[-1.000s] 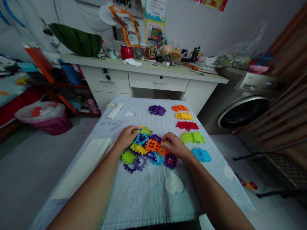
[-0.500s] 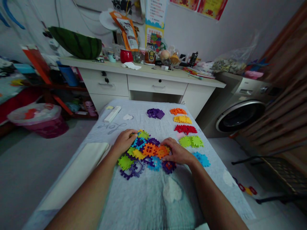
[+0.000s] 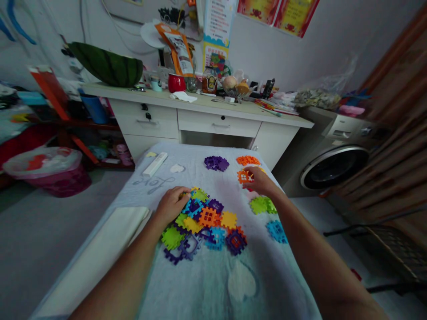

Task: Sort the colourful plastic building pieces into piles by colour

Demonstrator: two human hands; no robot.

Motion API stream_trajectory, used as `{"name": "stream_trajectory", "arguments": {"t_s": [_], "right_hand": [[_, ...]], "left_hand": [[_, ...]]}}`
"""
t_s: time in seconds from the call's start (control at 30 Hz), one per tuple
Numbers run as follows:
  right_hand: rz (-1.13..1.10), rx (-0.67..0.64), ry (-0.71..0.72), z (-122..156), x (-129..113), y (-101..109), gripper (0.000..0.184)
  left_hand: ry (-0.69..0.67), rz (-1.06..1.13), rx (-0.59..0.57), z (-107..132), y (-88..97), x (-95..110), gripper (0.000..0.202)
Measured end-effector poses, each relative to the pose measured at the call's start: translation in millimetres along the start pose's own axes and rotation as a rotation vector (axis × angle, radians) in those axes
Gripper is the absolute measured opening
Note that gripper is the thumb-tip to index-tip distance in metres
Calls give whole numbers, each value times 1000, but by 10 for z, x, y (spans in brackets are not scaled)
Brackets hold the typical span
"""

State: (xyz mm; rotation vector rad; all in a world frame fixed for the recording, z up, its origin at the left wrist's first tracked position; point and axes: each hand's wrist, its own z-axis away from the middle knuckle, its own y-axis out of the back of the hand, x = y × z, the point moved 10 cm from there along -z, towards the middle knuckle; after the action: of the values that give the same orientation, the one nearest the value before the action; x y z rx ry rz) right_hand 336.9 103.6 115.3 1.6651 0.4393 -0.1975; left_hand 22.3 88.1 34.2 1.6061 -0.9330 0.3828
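Note:
A mixed heap of coloured interlocking plastic tiles (image 3: 203, 220) lies in the middle of a pale blue cloth-covered table (image 3: 207, 275). My left hand (image 3: 172, 204) rests curled on the heap's left edge. My right hand (image 3: 258, 180) is stretched to the far right, pinching an orange tile (image 3: 243, 176) just short of the orange pile (image 3: 247, 160). Sorted piles lie along the right side: purple (image 3: 216, 163), green (image 3: 262, 205), blue (image 3: 276, 231). My right hand covers the yellow and red piles.
A white remote (image 3: 155, 164) and a folded cream cloth (image 3: 100, 253) lie at the table's left. Beyond stand a cluttered white desk (image 3: 207, 118) with a watermelon half (image 3: 106, 66), a washing machine (image 3: 333, 164) at right, and a pink bin (image 3: 46, 171) at left.
My right hand lifted an orange tile out of the heap and carried it away towards the orange pile. My left hand stayed on the heap.

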Motion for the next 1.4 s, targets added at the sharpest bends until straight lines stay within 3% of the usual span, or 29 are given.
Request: {"name": "stream_trajectory", "arguments": {"t_s": [0.17,0.3,0.47,0.63,0.8,0.93,1.03,1.2,1.27,1.4], "right_hand": [[202,76,-138,-597,272,-27,55],[314,51,-270,-914,429,-125,53],[311,20,-323,-1198,522,-275,44],[255,93,-367,-1280,581,-296,52],[183,184,-331,-1123,513,-222,50],[103,186,-205,-891,273,-146,40],[-40,22,-73,-620,-65,-221,33],[-70,-564,170,153,-782,-685,26],[-7,-651,210,414,-929,-785,30],[80,-633,233,678,-1030,-873,52]], "left_hand": [[0,4,15,7,19,11,31],[2,2,3,8,14,16,32],[10,-4,10,15,23,25,30],[7,-1,18,25,28,27,29],[-8,-1,41,19,30,6,28],[-5,-4,30,8,16,4,29],[19,15,17,4,21,15,31],[78,129,84,20,117,11,42],[90,154,106,28,144,4,44],[99,137,90,30,132,3,42]]}}
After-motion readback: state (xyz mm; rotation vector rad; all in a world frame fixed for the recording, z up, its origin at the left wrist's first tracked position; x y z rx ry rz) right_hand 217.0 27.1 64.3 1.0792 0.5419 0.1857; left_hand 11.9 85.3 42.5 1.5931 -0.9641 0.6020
